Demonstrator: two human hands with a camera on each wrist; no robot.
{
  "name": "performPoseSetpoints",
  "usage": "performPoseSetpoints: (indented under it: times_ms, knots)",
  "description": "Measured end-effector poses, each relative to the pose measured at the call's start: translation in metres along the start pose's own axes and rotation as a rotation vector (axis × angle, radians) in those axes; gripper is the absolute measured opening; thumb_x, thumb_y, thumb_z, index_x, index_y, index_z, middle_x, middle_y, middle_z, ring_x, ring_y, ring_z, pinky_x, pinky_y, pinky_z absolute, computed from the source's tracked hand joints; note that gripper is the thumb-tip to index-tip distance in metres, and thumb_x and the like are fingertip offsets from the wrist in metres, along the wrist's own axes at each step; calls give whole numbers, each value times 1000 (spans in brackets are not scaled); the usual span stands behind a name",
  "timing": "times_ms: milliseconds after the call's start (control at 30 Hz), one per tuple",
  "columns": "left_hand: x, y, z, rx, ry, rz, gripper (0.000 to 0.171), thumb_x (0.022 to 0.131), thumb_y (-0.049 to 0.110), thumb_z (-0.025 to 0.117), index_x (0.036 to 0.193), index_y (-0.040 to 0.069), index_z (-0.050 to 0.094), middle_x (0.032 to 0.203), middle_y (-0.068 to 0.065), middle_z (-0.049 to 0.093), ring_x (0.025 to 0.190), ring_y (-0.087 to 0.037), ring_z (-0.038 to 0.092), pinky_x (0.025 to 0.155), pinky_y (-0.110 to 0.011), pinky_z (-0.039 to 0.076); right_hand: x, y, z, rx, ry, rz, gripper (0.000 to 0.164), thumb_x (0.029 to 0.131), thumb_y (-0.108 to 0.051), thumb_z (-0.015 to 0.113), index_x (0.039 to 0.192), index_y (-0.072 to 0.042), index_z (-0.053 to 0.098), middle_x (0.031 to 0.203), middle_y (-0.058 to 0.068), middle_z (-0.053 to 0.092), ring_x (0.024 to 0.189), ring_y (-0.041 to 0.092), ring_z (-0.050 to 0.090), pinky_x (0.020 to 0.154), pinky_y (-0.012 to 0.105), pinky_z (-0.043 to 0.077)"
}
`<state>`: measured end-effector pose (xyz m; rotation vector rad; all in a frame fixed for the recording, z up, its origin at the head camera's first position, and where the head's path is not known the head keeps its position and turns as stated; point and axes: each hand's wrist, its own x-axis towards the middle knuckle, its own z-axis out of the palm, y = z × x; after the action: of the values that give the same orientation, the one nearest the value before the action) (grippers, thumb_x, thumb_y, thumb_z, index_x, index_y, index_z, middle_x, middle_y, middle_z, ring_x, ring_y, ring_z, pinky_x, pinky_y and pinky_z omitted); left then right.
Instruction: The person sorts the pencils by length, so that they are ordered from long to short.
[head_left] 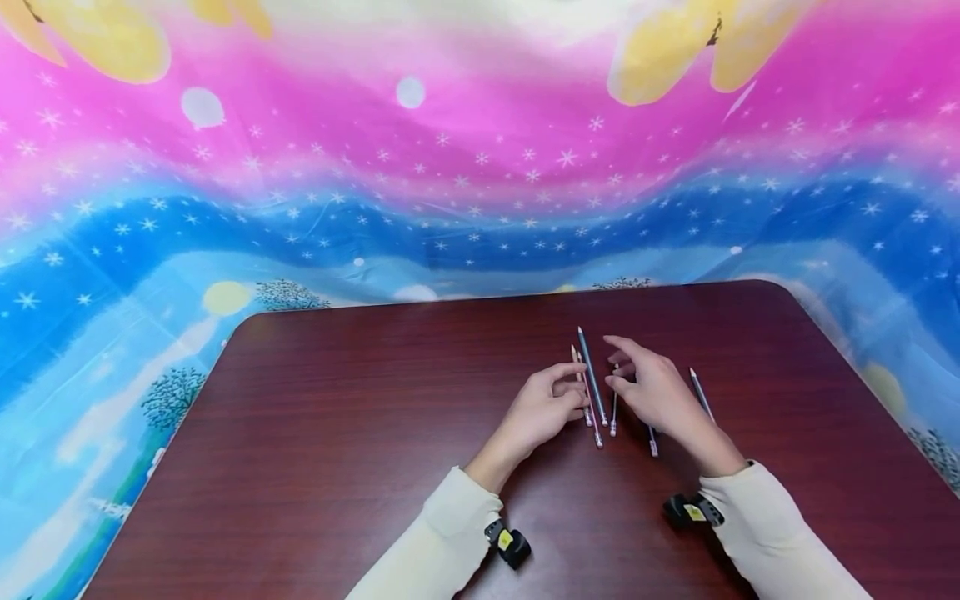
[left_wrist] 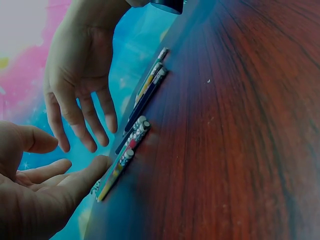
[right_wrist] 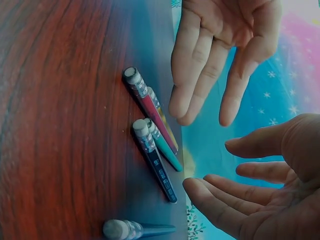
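Several eraser-tipped pencils lie on the dark red wooden table. My left hand (head_left: pixel 542 404) hovers at the left of the group, fingers loosely bent, its tips close to a red pencil (right_wrist: pixel 150 107) and a yellow one (right_wrist: pixel 163 119). Across from it, my right hand (head_left: pixel 662 392) arches with parted fingers over a thin pencil (head_left: pixel 614 417). Between the two hands lies a bluish pencil (head_left: pixel 590 371). In the right wrist view a green pencil (right_wrist: pixel 167 151) leans close beside a black pencil (right_wrist: pixel 161 175). Neither hand visibly grips anything; fingertip contact cannot be told.
Another dark pencil (head_left: pixel 654 442) lies under the right wrist, and one more (head_left: pixel 701 390) is farther right, partly hidden by that arm. A colourful snowflake-patterned cloth (head_left: pixel 465 167) hangs behind the rounded table (head_left: pixel 337 417). Both wrists wear black cameras.
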<state>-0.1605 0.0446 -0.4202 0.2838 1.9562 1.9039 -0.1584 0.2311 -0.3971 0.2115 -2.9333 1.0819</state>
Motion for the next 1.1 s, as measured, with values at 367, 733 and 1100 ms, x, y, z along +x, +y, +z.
performPoseSetpoints:
  times_ms: [367, 733, 1100]
  knots:
    - [2, 1, 2, 5, -2, -26, 45, 102, 2, 51, 147, -3, 54, 121, -28, 72, 110, -36, 74, 92, -41, 63, 5, 4, 5, 30, -11, 3, 58, 98, -1, 62, 154, 0, 46, 129, 28, 67, 113, 43, 70, 89, 55, 58]
    - [8, 5, 9, 130, 66, -42, 42, 97, -1, 55, 138, -4, 62, 100, -23, 77, 81, -21, 75, 72, -30, 64, 12, 6, 9, 64, -28, 17, 55, 97, 1, 61, 151, 2, 49, 122, 26, 69, 105, 37, 72, 88, 50, 58]
    - [18, 5, 17, 315, 172, -59, 44, 90, -8, 71, 133, 1, 67, 93, -11, 79, 70, -12, 73, 62, -21, 59, 26, 8, 15, 53, -52, 56, 52, 95, 3, 59, 146, 4, 52, 112, 21, 70, 102, 33, 69, 87, 46, 57]
